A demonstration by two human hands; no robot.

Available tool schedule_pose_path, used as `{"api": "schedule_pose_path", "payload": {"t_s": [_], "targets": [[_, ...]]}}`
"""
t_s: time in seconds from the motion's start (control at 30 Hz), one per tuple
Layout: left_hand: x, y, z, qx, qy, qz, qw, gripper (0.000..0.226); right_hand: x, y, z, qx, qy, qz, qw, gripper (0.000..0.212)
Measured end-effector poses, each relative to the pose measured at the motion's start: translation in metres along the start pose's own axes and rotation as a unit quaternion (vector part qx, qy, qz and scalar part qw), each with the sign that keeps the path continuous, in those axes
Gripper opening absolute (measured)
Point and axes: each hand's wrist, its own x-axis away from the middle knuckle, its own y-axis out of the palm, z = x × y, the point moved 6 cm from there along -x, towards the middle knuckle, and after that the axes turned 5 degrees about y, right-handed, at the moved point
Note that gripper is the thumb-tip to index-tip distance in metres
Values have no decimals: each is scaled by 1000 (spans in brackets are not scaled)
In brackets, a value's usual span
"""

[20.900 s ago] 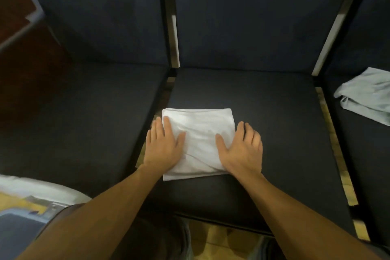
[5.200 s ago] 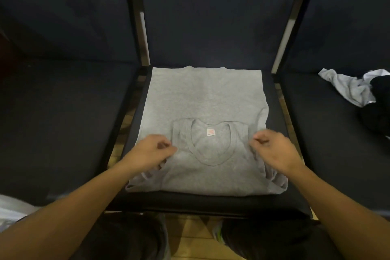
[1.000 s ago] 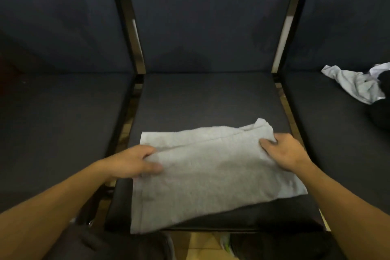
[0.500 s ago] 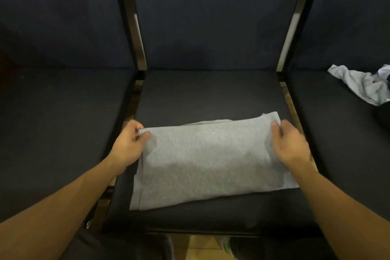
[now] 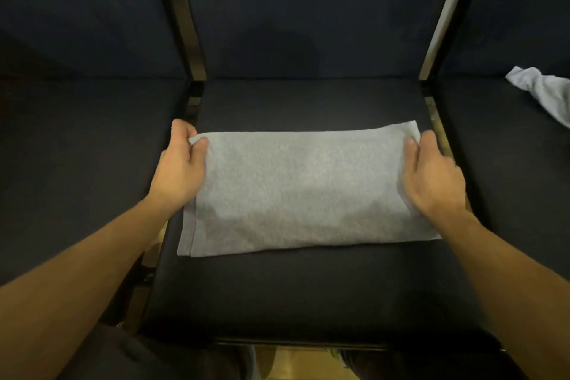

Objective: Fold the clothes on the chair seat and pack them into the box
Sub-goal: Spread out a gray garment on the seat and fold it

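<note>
Grey shirt (image 5: 302, 191) lies folded into a wide flat rectangle across the middle of the frame, on the dark seat of the centre chair (image 5: 308, 293). Long edges run left to right; the right end sits a little higher in the frame than the left. A hemmed edge shows along the lower left side.

Left hand (image 5: 180, 170) is at the shirt's upper left corner — thumb on top of the cloth, fingers curled around the edge, so the grip is clamped on that corner. Right hand (image 5: 431, 173) is at the upper right corner, thumb pressed on the top surface, fingers wrapped over the end of the fabric; grip clamped on the shirt there too. How far the fingers reach under the cloth is hidden on both sides. Both forearms come in from the lower corners of the frame.

Dark padded backrest fills the upper centre, with shiny metal frame posts at upper left and upper right of it. Similar dark seats sit to the left and right.

At the right edge of the frame, on the neighbouring seat, a crumpled pale garment (image 5: 546, 92) lies loose and partly cut off by the frame — its kind is hard to tell in this dim light.

Wooden floor (image 5: 296, 364) shows at the bottom centre.
</note>
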Motion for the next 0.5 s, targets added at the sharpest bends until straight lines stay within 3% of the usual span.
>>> {"api": "schedule_pose_path", "payload": {"t_s": [0.2,0.27,0.33,0.4,0.47,0.5], "targets": [[-24,20,-12,-123,-63,-87,987,18,-29,18,6,128,52,-57,989,39],[-26,15,1,-174,-45,-75,981,27,-31,11,5,122,49,-49,990,33],[-20,10,28,-270,71,-11,960,43,-20,-4,-8,83,-30,41,995,37],[8,26,59,-316,202,-3,927,55,8,-6,-31,85,-165,118,976,44],[38,61,64,-300,226,-114,920,69,31,24,-40,130,-239,40,961,49],[48,78,59,-294,203,-178,917,78,35,40,-36,153,-227,-21,961,55]]}}
